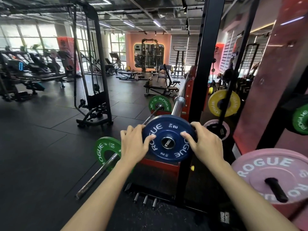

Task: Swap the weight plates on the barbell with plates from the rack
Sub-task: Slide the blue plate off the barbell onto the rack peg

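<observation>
A blue Rogue plate [168, 139] marked 2 kg sits on the near end of the racked barbell's chrome sleeve [178, 105]; the bar's end cap shows through its hole. My left hand [135, 144] grips the plate's left rim and my right hand [203, 142] grips its right rim, thumbs on the face. On the rack at the right hang a big pink plate [273, 172] on a black peg, a yellow plate [233, 102], a green plate [301, 120] and a small pink plate [215, 125].
A second barbell [100, 174] lies on the black floor to the left, with a green 10 plate [103, 150] near me and another green plate [160, 104] at its far end. The black rack upright [200, 90] stands just right of the blue plate. Gym machines fill the background.
</observation>
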Motion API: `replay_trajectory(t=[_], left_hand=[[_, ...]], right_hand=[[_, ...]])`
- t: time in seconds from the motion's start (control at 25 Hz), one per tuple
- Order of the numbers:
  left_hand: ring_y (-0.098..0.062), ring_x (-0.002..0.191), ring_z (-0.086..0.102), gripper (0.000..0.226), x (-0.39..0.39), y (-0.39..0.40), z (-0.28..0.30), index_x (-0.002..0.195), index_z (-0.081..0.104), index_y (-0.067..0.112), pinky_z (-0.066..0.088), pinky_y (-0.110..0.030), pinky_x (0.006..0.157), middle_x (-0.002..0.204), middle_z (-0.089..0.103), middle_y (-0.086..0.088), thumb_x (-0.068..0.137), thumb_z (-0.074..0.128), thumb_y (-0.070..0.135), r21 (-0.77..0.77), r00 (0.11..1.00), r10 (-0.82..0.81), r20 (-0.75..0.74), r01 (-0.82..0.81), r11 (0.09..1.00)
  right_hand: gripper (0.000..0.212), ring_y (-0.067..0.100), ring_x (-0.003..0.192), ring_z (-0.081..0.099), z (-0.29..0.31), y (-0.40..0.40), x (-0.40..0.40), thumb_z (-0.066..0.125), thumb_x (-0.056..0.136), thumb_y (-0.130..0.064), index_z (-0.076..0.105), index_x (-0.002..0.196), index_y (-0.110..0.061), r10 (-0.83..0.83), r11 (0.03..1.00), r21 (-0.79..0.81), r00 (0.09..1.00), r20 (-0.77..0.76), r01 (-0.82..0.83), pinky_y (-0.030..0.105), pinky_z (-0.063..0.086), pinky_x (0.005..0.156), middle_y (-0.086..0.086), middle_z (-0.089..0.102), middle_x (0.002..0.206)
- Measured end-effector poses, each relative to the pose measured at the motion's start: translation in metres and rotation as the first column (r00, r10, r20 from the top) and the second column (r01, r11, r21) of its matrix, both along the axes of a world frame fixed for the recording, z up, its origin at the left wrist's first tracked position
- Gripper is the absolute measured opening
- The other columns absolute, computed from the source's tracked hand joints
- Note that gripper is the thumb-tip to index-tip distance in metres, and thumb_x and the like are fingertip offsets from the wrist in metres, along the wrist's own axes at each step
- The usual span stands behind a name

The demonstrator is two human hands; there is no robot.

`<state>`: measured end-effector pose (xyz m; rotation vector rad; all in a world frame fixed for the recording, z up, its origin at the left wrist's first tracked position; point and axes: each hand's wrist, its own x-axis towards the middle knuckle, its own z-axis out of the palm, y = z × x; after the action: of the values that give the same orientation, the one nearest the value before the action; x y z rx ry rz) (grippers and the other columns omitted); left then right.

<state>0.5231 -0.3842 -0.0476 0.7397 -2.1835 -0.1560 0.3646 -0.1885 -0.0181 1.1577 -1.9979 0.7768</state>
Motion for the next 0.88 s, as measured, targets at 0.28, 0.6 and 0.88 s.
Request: replay_trajectory(t=[0.28,0.6,0.88], left_hand=[[-0.019,0.103,0.05,0.062,-0.023,-0.013,0.005,0.127,0.055,0.023,0.032,-0.038,0.087,0.116,0.064,0.006,0.088,0.048,0.071,-0.022,1.0,0.009,-0.004,-0.009,1.0],[-0.017,0.11,0.05,0.082,-0.03,-0.032,0.01,0.126,0.056,0.023,0.032,-0.04,0.089,0.124,0.06,0.007,0.075,0.049,0.085,-0.203,0.999,0.013,-0.044,-0.022,0.979],[-0.019,0.105,0.056,0.077,-0.063,-0.052,-0.003,0.121,0.06,0.022,0.035,-0.041,0.087,0.115,0.065,0.006,0.077,0.049,0.084,-0.133,0.998,-0.002,-0.065,-0.006,0.991]], right_hand=[[0.051,0.026,0.086,0.064,0.0,-0.011,-0.012,0.05,0.089,-0.063,0.053,0.118,-0.021,-0.142,0.989,0.047,0.988,0.057,0.139,0.034,0.047,0.059,0.0,0.066,0.094],[0.076,0.028,0.111,0.05,-0.001,-0.017,-0.017,0.056,0.081,-0.07,0.051,0.134,-0.016,-0.228,0.97,0.084,0.974,0.0,0.227,0.043,0.044,0.091,0.003,0.057,0.126],[0.065,0.025,0.104,0.053,-0.005,-0.036,-0.041,0.052,0.084,-0.07,0.056,0.126,-0.021,-0.244,0.968,0.07,0.969,0.025,0.242,0.042,0.044,0.087,0.001,0.06,0.116]])
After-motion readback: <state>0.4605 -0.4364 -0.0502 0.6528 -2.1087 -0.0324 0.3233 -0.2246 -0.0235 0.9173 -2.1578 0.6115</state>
